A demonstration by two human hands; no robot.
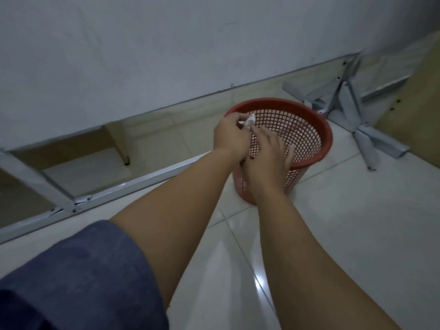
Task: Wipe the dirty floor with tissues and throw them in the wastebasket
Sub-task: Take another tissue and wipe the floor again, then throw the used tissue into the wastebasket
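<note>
My left hand point(229, 136) pinches the crumpled tissue point(248, 121) directly over the red wastebasket point(309, 129), inside its near-left rim; my right hand point(267, 158), fingers spread, touches it from beside.

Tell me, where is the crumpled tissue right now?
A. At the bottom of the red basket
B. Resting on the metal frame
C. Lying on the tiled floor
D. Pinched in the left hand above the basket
D: the left hand pinches the small white tissue over the open top of the red wastebasket, not yet dropped.
</note>
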